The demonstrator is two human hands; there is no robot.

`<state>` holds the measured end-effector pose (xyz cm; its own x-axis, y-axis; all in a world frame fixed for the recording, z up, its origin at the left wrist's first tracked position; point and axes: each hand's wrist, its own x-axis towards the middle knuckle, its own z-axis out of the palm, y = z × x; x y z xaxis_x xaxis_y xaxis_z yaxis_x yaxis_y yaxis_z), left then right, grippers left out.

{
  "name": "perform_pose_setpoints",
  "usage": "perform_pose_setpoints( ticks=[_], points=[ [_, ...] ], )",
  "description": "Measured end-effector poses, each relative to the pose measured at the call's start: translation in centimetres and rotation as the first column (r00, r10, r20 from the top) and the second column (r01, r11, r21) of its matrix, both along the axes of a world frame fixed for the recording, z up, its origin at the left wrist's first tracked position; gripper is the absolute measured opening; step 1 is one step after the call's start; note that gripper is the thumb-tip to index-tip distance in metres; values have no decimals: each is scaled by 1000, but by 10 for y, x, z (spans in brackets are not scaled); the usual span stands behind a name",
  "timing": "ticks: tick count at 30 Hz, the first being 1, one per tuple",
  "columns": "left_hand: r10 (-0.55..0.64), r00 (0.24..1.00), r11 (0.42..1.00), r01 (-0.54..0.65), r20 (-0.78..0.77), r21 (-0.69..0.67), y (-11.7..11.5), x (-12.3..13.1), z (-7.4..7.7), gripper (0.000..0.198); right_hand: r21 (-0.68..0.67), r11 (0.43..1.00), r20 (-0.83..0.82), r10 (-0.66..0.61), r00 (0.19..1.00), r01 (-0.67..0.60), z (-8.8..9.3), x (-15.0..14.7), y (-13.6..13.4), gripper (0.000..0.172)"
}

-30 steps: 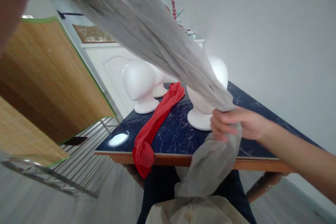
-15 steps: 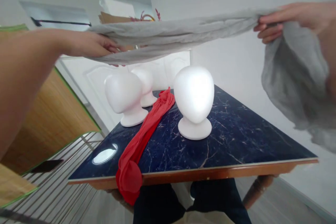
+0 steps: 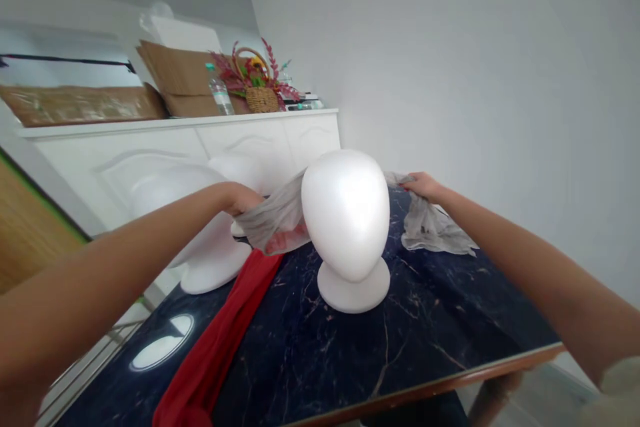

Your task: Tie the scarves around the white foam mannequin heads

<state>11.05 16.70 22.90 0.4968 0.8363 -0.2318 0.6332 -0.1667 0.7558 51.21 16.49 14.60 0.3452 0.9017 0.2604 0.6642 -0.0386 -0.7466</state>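
A white foam mannequin head (image 3: 345, 213) stands on its round base in the middle of the dark marble table top (image 3: 400, 340). A grey sheer cloth (image 3: 273, 217) runs behind it, gathered at both ends. My left hand (image 3: 243, 199) grips the cloth at the left of the head, and my right hand (image 3: 423, 185) pinches it at the right, with a loose bunch (image 3: 430, 230) hanging onto the table. A red stocking-like cloth (image 3: 215, 340) lies on the table, its far end showing through the grey cloth. Two more foam heads (image 3: 175, 193) stand behind my left arm, partly hidden.
The table's wooden front edge (image 3: 430, 393) crosses the lower right. A white cabinet (image 3: 175, 147) behind the table carries a cardboard box (image 3: 183, 83), a plastic bottle (image 3: 219, 93) and a wicker basket with flowers (image 3: 261, 90). A wall (image 3: 475, 67) rises at the right.
The grey cloth, held high and stretched across the view earlier, has come down behind the middle foam head. Both my hands have lowered and moved forward, and the view has tilted up.
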Motion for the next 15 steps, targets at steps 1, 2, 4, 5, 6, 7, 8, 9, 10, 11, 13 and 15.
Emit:
perform_pose_setpoints(
  ticks=[1, 2, 4, 5, 6, 7, 8, 9, 10, 11, 13, 15],
  points=[
    [-11, 1000, 998, 11, -7, -67, 3, -1, -5, 15, -18, 1000, 30, 17, 999, -16, -12, -2, 3, 17],
    [-28, 999, 990, 24, -24, -138, 6, -3, -9, 18, -35, 999, 62, 36, 997, -34, -22, -4, 6, 16],
    [-73, 996, 958, 54, -56, -282, 12, -8, -19, 26, -73, 995, 133, 82, 988, -72, -37, -7, 12, 16],
    [-100, 993, 933, 70, -65, -353, 14, -9, -24, 31, -93, 991, 171, 107, 979, -92, -41, -7, 13, 15],
    [-129, 989, 903, 88, -69, -420, 16, -11, -31, 37, -110, 988, 211, 131, 969, -110, -45, -7, 13, 15],
    [-158, 985, 870, 106, -67, -482, 16, -12, -38, 44, -123, 984, 251, 154, 956, -126, -47, -5, 12, 15],
    [-179, 982, 839, 124, -53, -530, 15, -12, -46, 49, -132, 981, 289, 174, 941, -141, -49, -3, 9, 17],
    [-190, 981, 815, 140, -31, -563, 13, -13, -54, 51, -135, 979, 320, 191, 928, -155, -49, 0, 4, 21],
    [-185, 983, 802, 154, 4, -577, 10, -13, -63, 50, -141, 975, 357, 214, 909, -174, -50, 3, -2, 30],
    [-157, 986, 809, 162, 58, -564, 5, -13, -73, 43, -157, 967, 405, 249, 880, -201, -49, 7, -10, 40],
    [-53, 978, 866, 145, 201, -478, -7, -16, -94, 24, -229, 934, 515, 354, 781, -273, -46, 14, -28, 53],
    [53, 937, 931, 79, 345, -358, -19, -21, -115, 11, -314, 894, 612, 449, 651, -321, -41, 22, -47, 49]
  ],
)
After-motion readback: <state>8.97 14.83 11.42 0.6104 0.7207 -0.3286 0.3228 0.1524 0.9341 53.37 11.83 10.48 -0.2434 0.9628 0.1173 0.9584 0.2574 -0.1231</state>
